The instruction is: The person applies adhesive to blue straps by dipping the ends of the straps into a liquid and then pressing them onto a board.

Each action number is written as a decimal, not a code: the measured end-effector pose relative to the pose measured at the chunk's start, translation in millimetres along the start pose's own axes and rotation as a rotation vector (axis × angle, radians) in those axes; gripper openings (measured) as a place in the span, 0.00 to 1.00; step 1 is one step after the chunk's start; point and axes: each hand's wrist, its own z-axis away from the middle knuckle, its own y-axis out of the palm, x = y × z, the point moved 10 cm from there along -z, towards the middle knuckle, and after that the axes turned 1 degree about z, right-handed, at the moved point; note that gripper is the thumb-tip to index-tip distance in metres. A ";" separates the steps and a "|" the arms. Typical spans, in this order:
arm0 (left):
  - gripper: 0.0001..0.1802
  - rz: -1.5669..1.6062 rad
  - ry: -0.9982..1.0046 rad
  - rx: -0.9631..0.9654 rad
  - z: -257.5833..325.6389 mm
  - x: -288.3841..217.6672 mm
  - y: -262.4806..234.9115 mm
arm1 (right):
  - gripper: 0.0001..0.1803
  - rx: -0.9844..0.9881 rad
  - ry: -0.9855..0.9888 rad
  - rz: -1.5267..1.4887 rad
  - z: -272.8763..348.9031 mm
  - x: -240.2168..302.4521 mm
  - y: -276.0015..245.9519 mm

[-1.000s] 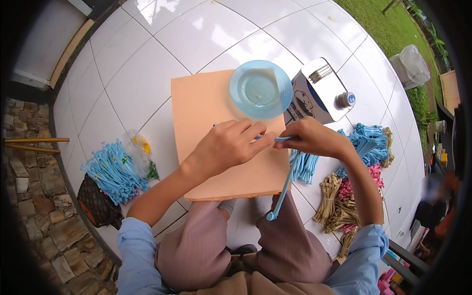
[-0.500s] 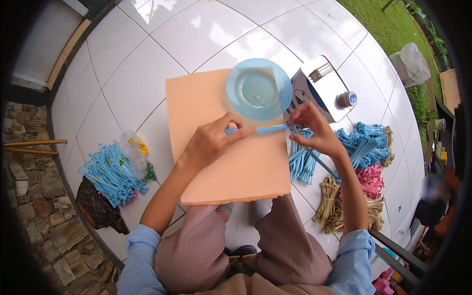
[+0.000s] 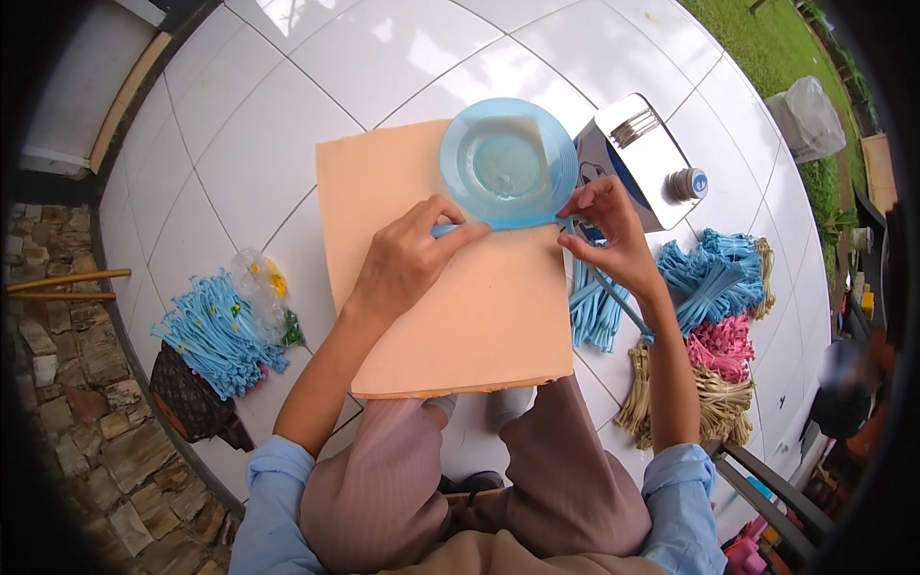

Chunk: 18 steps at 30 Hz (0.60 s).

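Note:
A light-blue strip (image 3: 525, 226) is stretched between my two hands along the near rim of a blue plate (image 3: 462, 144). My left hand (image 3: 407, 254) pinches it near its left end, a short piece of which sticks out past the fingers. My right hand (image 3: 615, 235) has thumb and fingers closed on the strip's other side, and its tail hangs down to the right in a loose slope. Under the plate and hands lies a peach-coloured board (image 3: 460, 321), resting over my knees. The plate holds a little clear, wet-looking matter.
A rectangular metal can (image 3: 656, 153) with a round cap stands right of the plate. Bundles of blue strips (image 3: 714, 273), pink strips (image 3: 721, 345) and beige strips (image 3: 721, 402) lie at right. At left are a blue bundle (image 3: 216, 331), a clear plastic bag (image 3: 261, 283) and a brown bag (image 3: 187, 393).
Both hands have moved slightly away from me with the strip, bringing it against the plate's near rim. My grip on the strip stays, and the view has shifted a little.

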 end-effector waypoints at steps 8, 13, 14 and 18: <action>0.14 0.010 -0.007 -0.011 0.3 1.9 0.5 | 0.23 -0.111 -0.090 -0.028 12.6 -2.7 1.8; 0.14 0.025 -0.041 -0.011 0.4 3.7 2.0 | 0.26 -0.178 -0.124 -0.101 21.6 -11.4 2.3; 0.13 0.036 -0.039 -0.037 0.4 4.2 0.4 | 0.27 -0.213 -0.150 -0.157 23.8 -11.7 2.1; 0.14 0.045 -0.056 -0.019 1.6 8.9 3.8 | 0.28 -0.246 -0.190 -0.161 27.9 -13.5 3.3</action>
